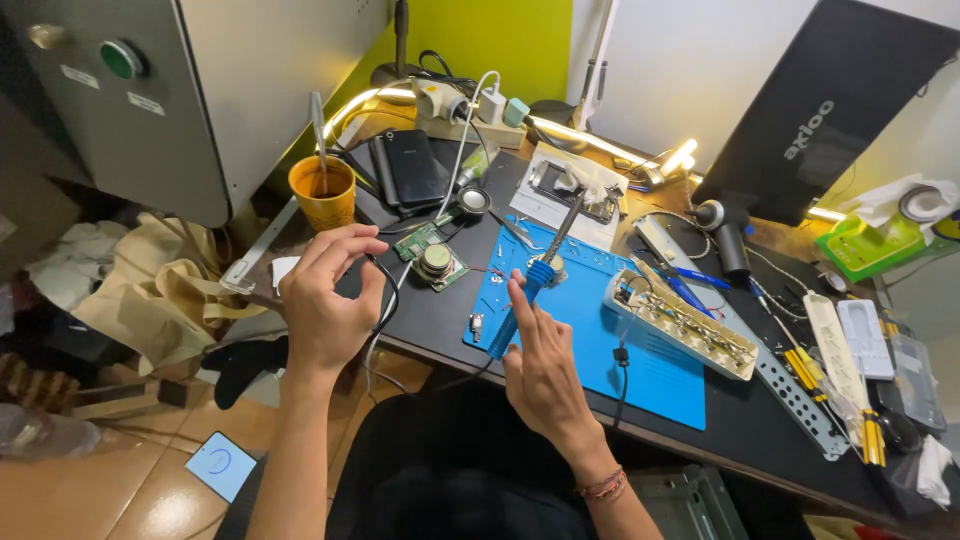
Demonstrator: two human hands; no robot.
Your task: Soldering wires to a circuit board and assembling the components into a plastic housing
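Observation:
My right hand (541,358) grips the blue handle of a soldering iron (530,292), whose dark tip points up and away over the blue work mat (640,375). My left hand (327,297) is raised at the desk's left edge, fingers pinched on a thin black cable (385,305) that runs down off the desk. Between the hands lies a small green circuit board with a round silver part (436,262), and thin wires lead from it toward the mat.
An orange cup (323,192) stands at the back left beside dark phones (413,166). A white tray of parts (680,322), screwdrivers (805,370), a lit desk lamp (600,140) and a dark tilted screen (830,110) fill the right. Bags and a phone (221,465) lie on the floor.

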